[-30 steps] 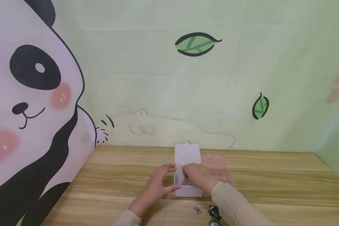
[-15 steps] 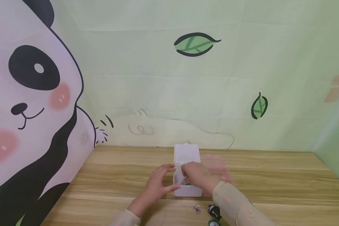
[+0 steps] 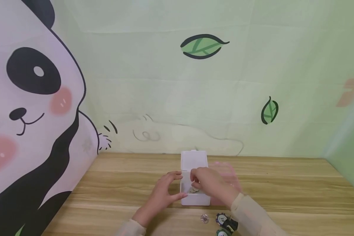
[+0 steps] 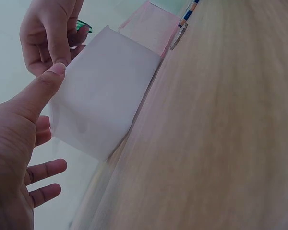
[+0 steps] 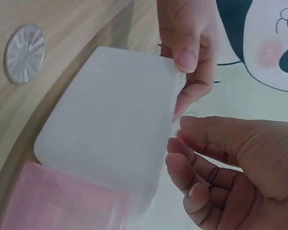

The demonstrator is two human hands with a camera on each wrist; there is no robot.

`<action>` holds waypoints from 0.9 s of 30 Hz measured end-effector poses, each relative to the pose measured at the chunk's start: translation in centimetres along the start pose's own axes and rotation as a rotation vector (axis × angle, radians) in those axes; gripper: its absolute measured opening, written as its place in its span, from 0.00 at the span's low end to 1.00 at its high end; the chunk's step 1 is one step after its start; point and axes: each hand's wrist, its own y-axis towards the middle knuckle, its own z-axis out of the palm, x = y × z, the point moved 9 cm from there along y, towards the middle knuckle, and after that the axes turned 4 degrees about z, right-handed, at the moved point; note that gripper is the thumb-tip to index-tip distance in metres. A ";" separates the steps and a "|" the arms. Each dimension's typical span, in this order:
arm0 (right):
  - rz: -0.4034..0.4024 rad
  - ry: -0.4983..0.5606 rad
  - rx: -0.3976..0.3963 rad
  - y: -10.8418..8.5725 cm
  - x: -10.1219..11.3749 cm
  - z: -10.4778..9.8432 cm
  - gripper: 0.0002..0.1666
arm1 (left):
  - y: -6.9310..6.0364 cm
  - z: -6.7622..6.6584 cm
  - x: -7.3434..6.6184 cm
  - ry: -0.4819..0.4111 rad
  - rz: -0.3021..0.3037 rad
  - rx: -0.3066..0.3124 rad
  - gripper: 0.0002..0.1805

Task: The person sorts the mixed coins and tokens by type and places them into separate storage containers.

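Note:
A white box (image 3: 195, 199) stands on the table with its lid (image 3: 194, 161) tipped back. My left hand (image 3: 162, 193) holds the box's left side, its thumb at the near corner and fingertips farther back. Over the opening is my right hand (image 3: 210, 183), fingers loosely curled. The right wrist view shows that hand (image 5: 235, 167) beside the rim with nothing visible between thumb and fingers. Pale round pieces (image 3: 193, 189) lie inside the box below its fingertips, partly hidden.
A translucent pink case (image 3: 224, 173) stands right of the box. Near the front lie a shiny clear disc (image 3: 205, 218), a blue-rimmed poker chip (image 3: 221, 218), a green-rimmed chip (image 3: 223, 232) and a black piece (image 3: 231, 225). A panda-printed cloth (image 3: 153, 82) stands behind the table.
My right hand has lifted slightly inside the box opening and its fingers have loosened, so the pale pieces below show more. The left hand stays on the box.

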 end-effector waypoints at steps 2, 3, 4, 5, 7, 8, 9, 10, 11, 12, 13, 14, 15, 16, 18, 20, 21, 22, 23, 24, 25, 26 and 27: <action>-0.001 0.006 -0.005 -0.3 0.0 -0.2 0.05 | 0.0 0.0 0.1 0.002 -0.001 0.000 0.30; -0.003 0.012 -0.009 -0.5 0.1 -0.2 0.05 | 0.0 0.1 0.1 0.002 -0.003 0.001 0.30; -0.004 0.018 -0.012 -0.7 0.1 -0.3 0.05 | -0.1 0.1 0.1 0.002 -0.004 0.002 0.30; -0.007 0.026 -0.017 -0.9 0.2 -0.5 0.05 | -0.1 0.1 0.2 0.003 -0.005 0.004 0.30; -0.012 0.046 -0.029 -1.3 0.3 -0.7 0.05 | -0.1 0.2 0.2 0.006 -0.007 0.007 0.30; -0.015 0.057 -0.035 -1.6 0.3 -0.8 0.05 | -0.1 0.2 0.3 0.012 -0.008 0.010 0.31; -0.014 0.069 -0.039 -1.8 0.3 -0.9 0.05 | -0.1 0.2 0.3 0.016 -0.009 0.012 0.31; -0.011 0.080 -0.041 -2.0 0.2 -0.9 0.05 | -0.1 0.2 0.3 0.018 -0.010 0.014 0.31; -0.012 0.090 -0.048 -2.2 0.2 -1.0 0.05 | -0.1 0.2 0.3 0.022 -0.010 0.015 0.31; -0.014 0.096 -0.053 -2.4 0.2 -1.0 0.04 | -0.1 0.2 0.3 0.022 -0.013 0.017 0.31; -0.016 0.105 -0.055 -2.6 0.1 -0.9 0.04 | -0.1 0.2 0.3 0.024 -0.014 0.016 0.31; -0.019 0.113 -0.058 -2.7 0.1 -0.9 0.04 | -0.1 0.2 0.3 0.023 -0.012 0.014 0.31; -0.027 0.120 -0.064 -2.9 0.0 -0.9 0.03 | 0.0 0.1 0.3 0.019 -0.011 0.012 0.30; -0.038 0.126 -0.069 -3.1 0.0 -0.8 0.03 | 0.0 0.1 0.2 0.016 -0.011 0.011 0.30; -0.059 0.127 -0.078 -3.6 0.0 -0.7 0.03 | 0.0 0.1 0.2 0.018 -0.007 0.008 0.30; -0.078 0.117 -0.087 -4.0 0.0 -0.6 0.03 | 0.0 0.0 0.1 0.020 -0.002 0.007 0.30; -0.091 0.112 -0.093 -4.2 0.1 -0.6 0.03 | 0.0 0.1 0.2 0.020 -0.003 0.009 0.30; -0.098 0.106 -0.096 -4.4 0.1 -0.6 0.04 | 0.0 0.1 0.2 0.023 -0.005 0.011 0.30; -0.103 0.101 -0.099 -4.6 0.1 -0.5 0.04 | 0.0 0.1 0.2 0.024 -0.006 0.012 0.30; -0.109 0.101 -0.100 -4.8 0.1 -0.5 0.04 | 0.0 0.1 0.3 0.023 -0.007 0.013 0.30; -0.117 0.103 -0.101 -5.0 0.2 -0.4 0.05 | 0.0 0.2 0.3 0.022 -0.010 0.014 0.30; -0.126 0.109 -0.100 -5.2 0.2 -0.4 0.05 | 0.0 0.2 0.3 0.021 -0.013 0.014 0.31; -0.135 0.113 -0.098 -5.4 0.3 -0.3 0.05 | 0.0 0.2 0.3 0.019 -0.015 0.013 0.31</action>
